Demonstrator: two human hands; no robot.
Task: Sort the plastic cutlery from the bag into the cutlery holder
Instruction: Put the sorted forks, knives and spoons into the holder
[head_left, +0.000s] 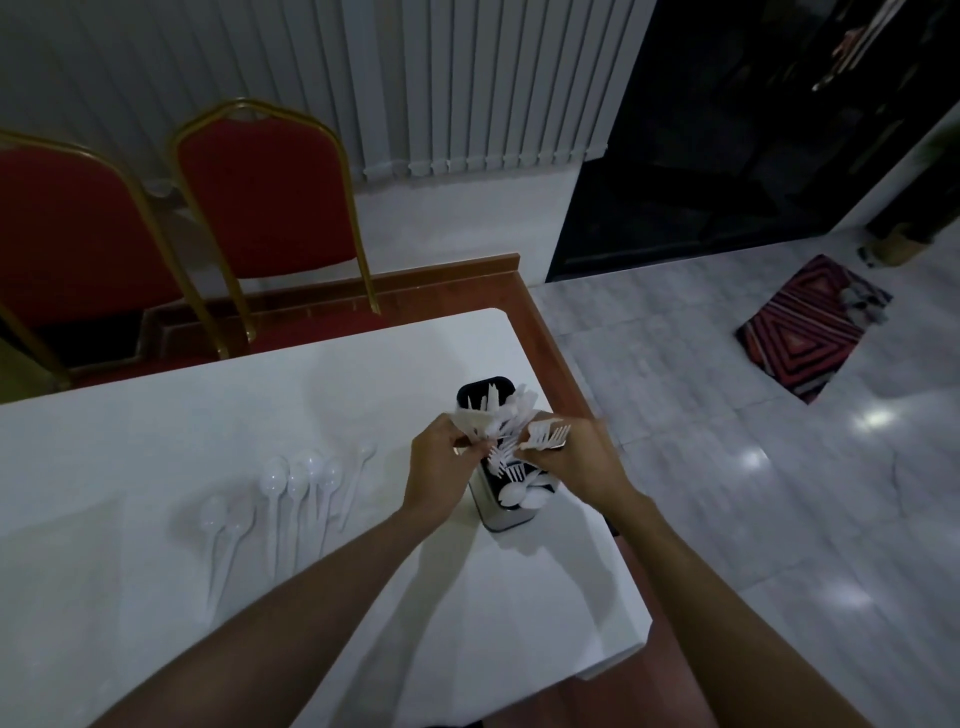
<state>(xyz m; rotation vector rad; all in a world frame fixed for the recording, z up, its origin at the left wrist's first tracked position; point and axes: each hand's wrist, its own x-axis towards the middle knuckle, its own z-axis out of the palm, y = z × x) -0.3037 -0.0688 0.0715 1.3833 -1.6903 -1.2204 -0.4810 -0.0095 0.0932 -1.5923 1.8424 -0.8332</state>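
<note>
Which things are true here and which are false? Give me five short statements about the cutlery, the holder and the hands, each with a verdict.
1. A row of white plastic spoons lies on the white table, left of the holder. True.
2. The black-and-metal cutlery holder lies tipped on its side. False: it stands upright near the table's right edge.
3. The right hand grips a bunch of white plastic forks. True.
4. The holder is empty. False: spoons and forks already stand in it.
5. The left hand rests flat on the table. False: it holds a crinkled plastic bag above the holder.
</note>
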